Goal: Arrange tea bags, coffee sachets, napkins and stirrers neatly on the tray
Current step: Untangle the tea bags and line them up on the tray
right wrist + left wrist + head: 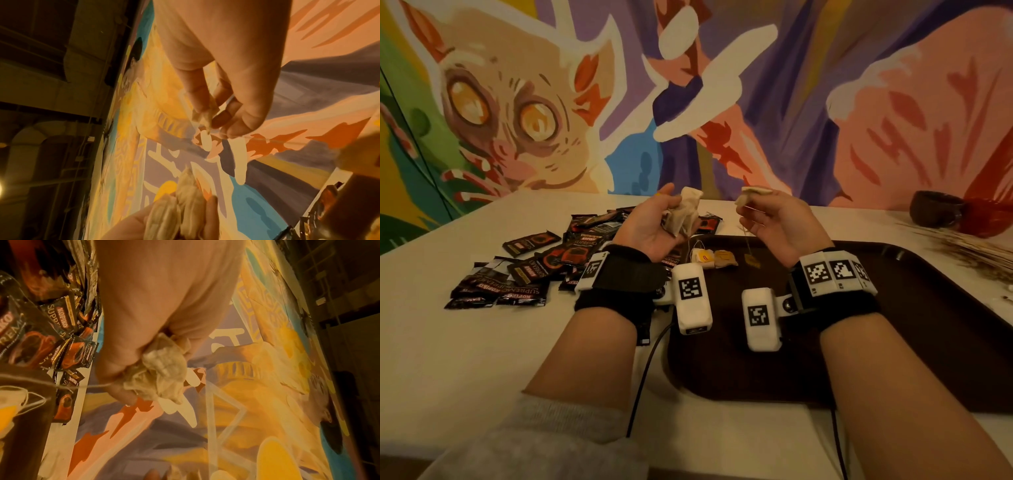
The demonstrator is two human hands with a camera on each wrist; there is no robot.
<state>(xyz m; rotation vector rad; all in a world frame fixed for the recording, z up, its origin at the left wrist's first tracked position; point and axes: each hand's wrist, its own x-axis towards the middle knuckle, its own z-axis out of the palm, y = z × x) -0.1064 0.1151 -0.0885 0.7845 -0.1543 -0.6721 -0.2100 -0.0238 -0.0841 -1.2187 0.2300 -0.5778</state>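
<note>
Aloft over the tray's (pixel 893 308) far left corner: a bunch of tea bags (pixel 686 212) clutched in left hand (pixel 650 226), count unclear; one tea bag (pixel 751 193) pinched by right hand (pixel 777 222), tag dangling. Two more tea bags (pixel 712 258) lying inside that corner. Beside the tray's left edge, heaped coffee sachets (pixel 544 260), uncountable. Underneath, white table (pixel 482 342); behind, painted mural (pixel 688 85).

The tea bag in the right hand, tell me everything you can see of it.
The tea bag is a small, pale beige paper pouch, slightly crumpled, lying roughly flat and pinched at the fingertips of the right hand, raised above the far edge of the dark tray. A thin string hangs from it to a yellow tag dangling over the tray. It stays apart from the bunched tea bags in the left hand.
</note>
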